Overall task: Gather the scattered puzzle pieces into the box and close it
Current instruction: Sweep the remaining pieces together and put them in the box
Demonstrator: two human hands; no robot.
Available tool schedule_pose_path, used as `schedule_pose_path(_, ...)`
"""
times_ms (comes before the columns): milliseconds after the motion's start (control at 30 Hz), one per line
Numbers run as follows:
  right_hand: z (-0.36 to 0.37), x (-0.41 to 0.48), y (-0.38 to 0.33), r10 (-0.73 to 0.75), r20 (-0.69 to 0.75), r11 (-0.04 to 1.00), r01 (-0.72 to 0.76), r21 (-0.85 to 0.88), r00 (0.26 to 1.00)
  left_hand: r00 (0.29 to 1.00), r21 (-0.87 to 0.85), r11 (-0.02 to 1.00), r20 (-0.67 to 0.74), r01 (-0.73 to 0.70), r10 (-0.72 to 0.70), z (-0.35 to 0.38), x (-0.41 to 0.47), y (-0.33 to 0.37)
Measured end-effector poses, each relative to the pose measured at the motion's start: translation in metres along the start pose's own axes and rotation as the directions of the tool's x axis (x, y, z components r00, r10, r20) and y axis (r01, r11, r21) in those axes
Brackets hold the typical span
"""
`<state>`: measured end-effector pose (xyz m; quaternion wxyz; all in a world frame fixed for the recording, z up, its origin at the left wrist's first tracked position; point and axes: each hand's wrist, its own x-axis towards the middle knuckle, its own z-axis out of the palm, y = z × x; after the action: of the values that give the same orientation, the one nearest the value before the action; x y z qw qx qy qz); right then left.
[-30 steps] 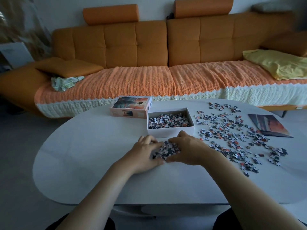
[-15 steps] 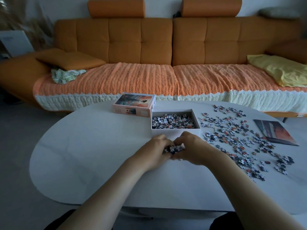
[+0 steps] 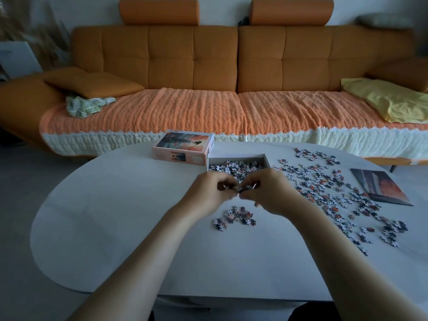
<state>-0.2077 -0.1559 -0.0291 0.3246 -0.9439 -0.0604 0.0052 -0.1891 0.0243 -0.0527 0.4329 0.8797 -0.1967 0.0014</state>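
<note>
Bench: white, oval, carries every item below.

Lid: printed top up, at the far edge, touching or just beside the box's left corner; not yet needed.

Left hand: raised off the bench, fingers curled inward, pinching one side of a small clutch of pieces.

Small heap: loose pieces on the bench directly under the hands, not picked up.

Box: open, just beyond the hands, already holding a layer of pieces.

Right hand: raised, fingers curled, pinching the other side of the same clutch; the two hands meet fingertip to fingertip.

Scattered pieces: wide spread right of the box, reaching the near right edge; the bulk of the job.

Printed sheet: flat, far right, beside the spread.

Step in hand, as judged: carrying a scooped load to the box. Next move calls for keeping both hands pressed together over the box's near wall, then parting them above the opening; the heap below needs a second scoop. Closing is far off.
</note>
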Motion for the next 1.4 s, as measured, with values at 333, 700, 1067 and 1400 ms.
schedule_pose_path(333,0.007,0.048,0.019,-0.199,-0.171,0.969,0.167,-0.182,0.965,0.993,0.058,0.998,-0.116,-0.024,0.031,-0.005,0.038,-0.011)
schedule_pose_path(700,0.01,0.038,0.026,-0.271,-0.098,0.942,0.243,-0.232,0.958,0.977,0.524,0.825,0.131,-0.212,0.168,-0.001,0.027,-0.024)
schedule_pose_path(1067,0.01,0.004,0.019,-0.366,0.0,0.905,0.355,-0.236,0.931,0.98,0.391,0.907,0.172,-0.158,0.096,-0.019,-0.012,-0.007)
schedule_pose_path(1400,0.018,-0.016,0.021,-0.048,0.235,0.946,0.12,-0.301,0.971,0.967,0.389,0.919,0.249,-0.06,-0.043,-0.005,-0.029,-0.019)
